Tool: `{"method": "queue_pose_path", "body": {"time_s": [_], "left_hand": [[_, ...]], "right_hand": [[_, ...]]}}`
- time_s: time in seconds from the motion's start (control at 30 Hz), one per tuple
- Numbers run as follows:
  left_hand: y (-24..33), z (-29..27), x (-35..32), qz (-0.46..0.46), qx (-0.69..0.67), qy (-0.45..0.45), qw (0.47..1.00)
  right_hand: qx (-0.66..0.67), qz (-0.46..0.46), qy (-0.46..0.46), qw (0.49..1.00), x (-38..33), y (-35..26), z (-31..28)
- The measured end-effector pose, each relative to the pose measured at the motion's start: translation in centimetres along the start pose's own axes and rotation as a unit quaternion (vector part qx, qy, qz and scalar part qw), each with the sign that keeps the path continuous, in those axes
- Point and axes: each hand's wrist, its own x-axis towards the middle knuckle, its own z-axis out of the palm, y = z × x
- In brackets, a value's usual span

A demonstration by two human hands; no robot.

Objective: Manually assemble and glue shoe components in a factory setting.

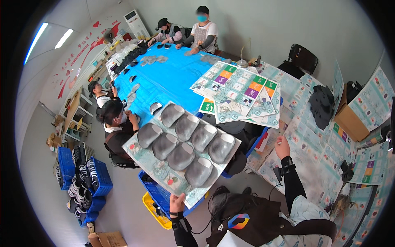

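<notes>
Cardboard sheet (164, 173), printed and loaded with eight grey moulded shoe pieces (187, 140), hangs tilted in the air above the blue crate (154, 191) and yellow crate (156, 210), just off the edge of the blue-covered surface (164, 78). Left hand (177, 202) has its fingers clamped on the sheet's near edge. Right hand (282, 147) rests well apart on the paper-covered surface (312, 164), its fingers seemingly loosely curled on nothing. Held at one edge only, the sheet looks thin and liable to sag; the light, smooth pieces could slide, so support under the middle would likely serve better.
</notes>
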Motion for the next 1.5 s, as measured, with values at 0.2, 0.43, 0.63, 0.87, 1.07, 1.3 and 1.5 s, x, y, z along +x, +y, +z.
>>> {"method": "queue_pose_path", "body": {"time_s": [0.2,0.43,0.63,0.87,1.07,1.3,1.5], "left_hand": [[5.9,0.4,11.6,0.049,-0.010,-0.045,0.998],[9.9,-0.3,32.8,0.140,-0.015,-0.075,0.987],[9.5,-3.0,52.6,0.112,-0.095,-0.121,0.982],[5.1,-4.2,70.4,0.075,-0.070,-0.147,0.984],[-0.2,-5.8,80.7,0.030,-0.107,-0.118,0.987],[-5.6,-7.8,87.9,0.006,-0.125,-0.098,0.987],[-8.6,-9.3,90.2,-0.078,-0.115,-0.070,0.988]], "right_hand": [[0.011,0.002,-0.018,1.000,-2.3,-1.0,-0.4],[0.008,0.032,-0.007,0.999,-5.0,1.5,1.3],[0.079,0.181,0.017,0.980,-8.9,6.9,2.8],[0.071,0.363,0.072,0.926,-14.8,-1.7,2.3],[0.041,0.437,0.119,0.891,-15.2,-6.3,3.0],[0.010,0.454,0.136,0.880,-13.6,-9.8,5.2],[0.013,0.461,0.135,0.877,-15.3,-11.3,6.0]]}}
